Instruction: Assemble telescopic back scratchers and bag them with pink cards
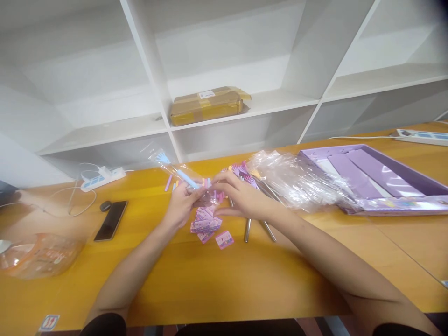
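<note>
My left hand [184, 200] is closed on a clear plastic bag [194, 182]. Inside the bag lies a light blue stick [187, 178] with a small hand-shaped end [163, 157], like a back scratcher. My right hand [240, 193] is at the bag's near end, fingers curved and the thumb apart from them. Small printed pink cards [206, 220] lie in a pile below the hands, with one card [224, 240] to the side. Metal rods [268, 231] and pink and purple hand-shaped pieces [247, 172] lie partly behind my right hand.
A heap of clear plastic bags [297, 179] lies beside a purple box [371, 172] on the right. On the left are a phone [111, 220], a power strip [103, 178] and an orange-tinted clear container [42, 254]. A taped carton [208, 106] sits on the shelf behind.
</note>
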A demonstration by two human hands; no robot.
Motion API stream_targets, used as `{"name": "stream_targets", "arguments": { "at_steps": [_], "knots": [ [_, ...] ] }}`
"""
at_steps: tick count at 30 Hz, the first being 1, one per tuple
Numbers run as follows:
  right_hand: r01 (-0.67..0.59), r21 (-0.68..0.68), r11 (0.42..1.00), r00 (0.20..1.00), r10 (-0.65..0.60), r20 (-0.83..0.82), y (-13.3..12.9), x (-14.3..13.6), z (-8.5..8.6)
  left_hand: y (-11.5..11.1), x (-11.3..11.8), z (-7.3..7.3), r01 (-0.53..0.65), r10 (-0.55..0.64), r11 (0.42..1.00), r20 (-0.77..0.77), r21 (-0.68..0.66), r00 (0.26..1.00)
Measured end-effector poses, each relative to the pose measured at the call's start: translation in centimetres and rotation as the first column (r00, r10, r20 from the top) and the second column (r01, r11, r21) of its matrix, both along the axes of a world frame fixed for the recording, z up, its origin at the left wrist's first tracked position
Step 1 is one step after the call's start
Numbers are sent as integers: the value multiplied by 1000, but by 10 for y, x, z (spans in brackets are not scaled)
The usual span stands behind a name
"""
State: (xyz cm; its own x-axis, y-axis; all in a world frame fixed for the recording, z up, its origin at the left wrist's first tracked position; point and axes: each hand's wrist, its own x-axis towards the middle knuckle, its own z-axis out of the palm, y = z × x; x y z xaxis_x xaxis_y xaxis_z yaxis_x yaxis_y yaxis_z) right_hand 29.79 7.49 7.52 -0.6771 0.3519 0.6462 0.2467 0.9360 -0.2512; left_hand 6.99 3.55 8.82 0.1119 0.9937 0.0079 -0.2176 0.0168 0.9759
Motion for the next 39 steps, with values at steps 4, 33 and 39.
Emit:
{"name": "stream_targets", "arguments": {
  "at_steps": [4, 33, 39],
  "knots": [
    [59, -127, 990, 996, -50, 77, -3, -1, 8, 3, -9, 5, 40, -41, 999, -19, -36, 999],
    [9, -208, 978, 979, -51, -198, -13, -11, 8, 4, -13, -10, 326, -306, 941, -181, 93, 935],
    [4, -241, 970, 975, -57, -214, -10, -11, 7, 7, -18, -12, 330, -307, 939, -200, 99, 931]
  ]
}}
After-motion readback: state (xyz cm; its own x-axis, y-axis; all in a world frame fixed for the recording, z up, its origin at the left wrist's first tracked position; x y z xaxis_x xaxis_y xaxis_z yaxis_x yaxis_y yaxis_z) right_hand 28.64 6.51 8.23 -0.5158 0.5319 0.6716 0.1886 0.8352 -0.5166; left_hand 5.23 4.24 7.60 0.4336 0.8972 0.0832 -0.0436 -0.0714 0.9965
